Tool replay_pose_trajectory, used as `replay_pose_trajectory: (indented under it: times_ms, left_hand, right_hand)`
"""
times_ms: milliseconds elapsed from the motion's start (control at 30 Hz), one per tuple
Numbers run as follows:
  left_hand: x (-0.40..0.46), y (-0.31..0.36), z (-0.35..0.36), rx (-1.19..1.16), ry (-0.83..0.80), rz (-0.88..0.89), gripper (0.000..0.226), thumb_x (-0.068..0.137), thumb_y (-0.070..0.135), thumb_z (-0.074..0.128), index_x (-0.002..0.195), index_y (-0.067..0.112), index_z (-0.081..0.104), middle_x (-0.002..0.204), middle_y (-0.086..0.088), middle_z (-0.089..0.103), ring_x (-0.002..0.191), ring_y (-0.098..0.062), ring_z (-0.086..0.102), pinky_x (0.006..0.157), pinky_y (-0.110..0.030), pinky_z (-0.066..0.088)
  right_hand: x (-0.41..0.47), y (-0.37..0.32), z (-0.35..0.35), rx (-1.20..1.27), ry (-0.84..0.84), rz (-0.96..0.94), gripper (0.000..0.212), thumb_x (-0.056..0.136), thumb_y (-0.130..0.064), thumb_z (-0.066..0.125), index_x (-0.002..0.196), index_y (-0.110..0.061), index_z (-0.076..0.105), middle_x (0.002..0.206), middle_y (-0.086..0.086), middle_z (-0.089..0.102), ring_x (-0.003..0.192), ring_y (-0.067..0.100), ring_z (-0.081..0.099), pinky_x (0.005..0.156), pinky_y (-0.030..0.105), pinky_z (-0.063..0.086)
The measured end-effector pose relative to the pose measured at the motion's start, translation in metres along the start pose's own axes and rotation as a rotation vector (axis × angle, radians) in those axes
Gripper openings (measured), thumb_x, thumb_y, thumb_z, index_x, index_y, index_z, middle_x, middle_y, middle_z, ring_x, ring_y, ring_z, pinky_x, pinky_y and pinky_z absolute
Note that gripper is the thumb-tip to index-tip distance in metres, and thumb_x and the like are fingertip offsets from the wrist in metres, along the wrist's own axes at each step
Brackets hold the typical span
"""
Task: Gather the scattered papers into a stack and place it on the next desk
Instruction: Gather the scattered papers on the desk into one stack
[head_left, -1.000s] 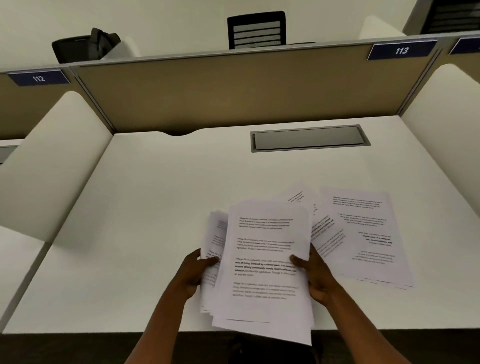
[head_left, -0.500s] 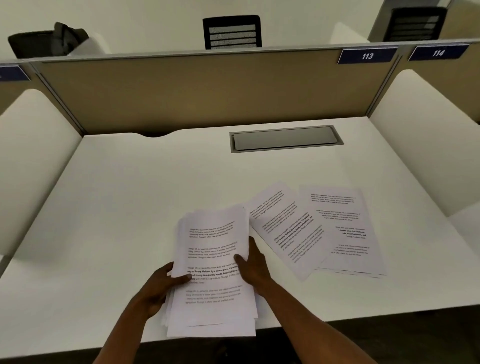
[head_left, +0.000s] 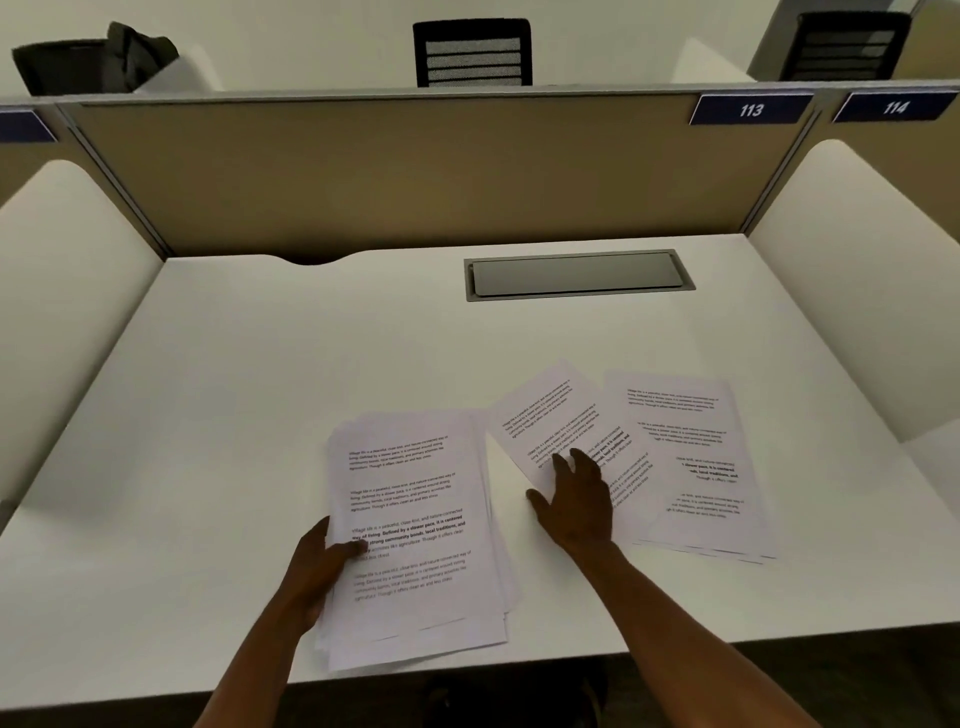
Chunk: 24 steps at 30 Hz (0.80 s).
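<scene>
Left hand (head_left: 322, 564) pinches the stack of papers (head_left: 415, 530) at its left edge, thumb on top; stack lies on desk (head_left: 260, 374) near front edge. Right hand (head_left: 574, 501) spread flat, fingers on tilted loose sheet (head_left: 561, 415) w/ more sheets (head_left: 691, 457) just beside.

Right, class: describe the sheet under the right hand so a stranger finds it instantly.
Start at the white desk below sign 113. Three paper groups lie near its front edge. Yours is the middle tilted white printed sheet, under the right hand.
</scene>
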<state>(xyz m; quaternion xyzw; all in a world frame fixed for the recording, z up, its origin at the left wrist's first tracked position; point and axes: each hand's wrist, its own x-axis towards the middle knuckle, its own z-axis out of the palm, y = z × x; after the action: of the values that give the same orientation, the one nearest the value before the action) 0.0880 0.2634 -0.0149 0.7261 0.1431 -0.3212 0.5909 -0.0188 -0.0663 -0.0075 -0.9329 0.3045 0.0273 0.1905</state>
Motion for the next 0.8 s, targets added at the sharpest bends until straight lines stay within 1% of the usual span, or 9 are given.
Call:
replay_pose_trajectory:
  times_ms: [67,167,267,367,433,500,600,700,800]
  left_hand:
    - [0.000,0.001,0.004,0.017,0.022,0.015,0.047,0.085,-0.001,0.072,0.127,0.016,0.060,0.120,-0.016,0.072,0.100,-0.036,0.072,0.087,-0.054,0.059]
    - [-0.005,0.004,0.011,0.118,0.074,0.059,0.059,0.087,0.003,0.073,0.139,0.015,0.050,0.129,-0.015,0.065,0.107,-0.035,0.067,0.095,-0.057,0.055]
    - [-0.010,0.008,0.017,0.248,0.136,0.121,0.083,0.086,0.006,0.075,0.152,0.025,0.027,0.137,-0.008,0.056,0.111,-0.029,0.059,0.097,-0.052,0.053]
    - [-0.016,0.014,0.022,0.379,0.157,0.242,0.103,0.086,0.005,0.073,0.157,0.041,0.007,0.124,0.001,0.053,0.104,-0.023,0.057,0.093,-0.043,0.052]
    - [-0.021,0.015,0.026,0.562,0.174,0.345,0.095,0.086,0.008,0.068,0.156,0.041,0.014,0.120,0.003,0.054,0.103,-0.020,0.059,0.090,-0.036,0.051]
    - [-0.025,0.014,0.030,0.715,0.194,0.369,0.075,0.088,0.014,0.066,0.152,0.034,0.034,0.123,-0.003,0.055,0.112,-0.023,0.059,0.092,-0.032,0.048]
    - [-0.028,0.011,0.034,0.676,0.211,0.345,0.054,0.089,0.017,0.068,0.140,0.023,0.053,0.127,-0.009,0.056,0.121,-0.026,0.057,0.094,-0.023,0.039]
    - [-0.028,0.011,0.037,0.560,0.233,0.337,0.044,0.092,0.028,0.069,0.134,0.018,0.059,0.130,-0.010,0.058,0.125,-0.025,0.055,0.102,-0.025,0.038]
    - [-0.028,0.014,0.041,0.532,0.267,0.330,0.043,0.096,0.044,0.060,0.131,0.019,0.061,0.129,-0.009,0.060,0.122,-0.024,0.057,0.098,-0.025,0.040]
  right_hand:
    - [0.004,0.003,-0.002,-0.044,-0.050,-0.008,0.071,0.090,-0.054,0.056,0.147,-0.016,0.038,0.154,0.009,0.037,0.143,0.027,0.031,0.111,0.042,0.035]
    - [0.006,0.000,-0.005,-0.132,-0.014,-0.079,0.056,0.090,-0.053,0.054,0.134,-0.018,0.051,0.131,0.004,0.058,0.123,0.026,0.050,0.090,0.037,0.048]
    - [0.003,-0.003,-0.008,-0.245,0.040,-0.156,0.043,0.091,-0.049,0.049,0.120,-0.019,0.059,0.108,0.002,0.066,0.099,0.024,0.062,0.072,0.032,0.047]
    - [0.004,-0.003,-0.013,-0.266,0.072,-0.178,0.036,0.090,-0.043,0.048,0.111,-0.018,0.064,0.095,0.003,0.069,0.085,0.026,0.067,0.067,0.032,0.047]
    - [0.006,-0.003,-0.020,-0.198,0.130,-0.134,0.031,0.089,-0.041,0.052,0.101,-0.018,0.068,0.086,0.003,0.070,0.077,0.028,0.068,0.066,0.033,0.051]
    - [0.006,-0.008,-0.027,0.014,0.203,-0.053,0.023,0.085,-0.039,0.059,0.086,-0.019,0.070,0.073,-0.002,0.068,0.069,0.026,0.067,0.061,0.032,0.053]
    - [-0.001,-0.032,-0.031,0.326,0.178,0.048,0.017,0.079,-0.043,0.069,0.078,-0.026,0.073,0.057,-0.020,0.055,0.057,0.011,0.060,0.053,0.021,0.043]
    - [-0.016,-0.066,-0.016,0.442,0.020,0.047,0.025,0.078,-0.051,0.068,0.083,-0.028,0.076,0.066,-0.018,0.065,0.065,0.007,0.062,0.054,0.017,0.043]
    - [-0.032,-0.097,0.007,0.447,-0.070,0.043,0.040,0.076,-0.058,0.067,0.094,-0.025,0.077,0.085,-0.007,0.076,0.081,0.015,0.069,0.072,0.026,0.053]
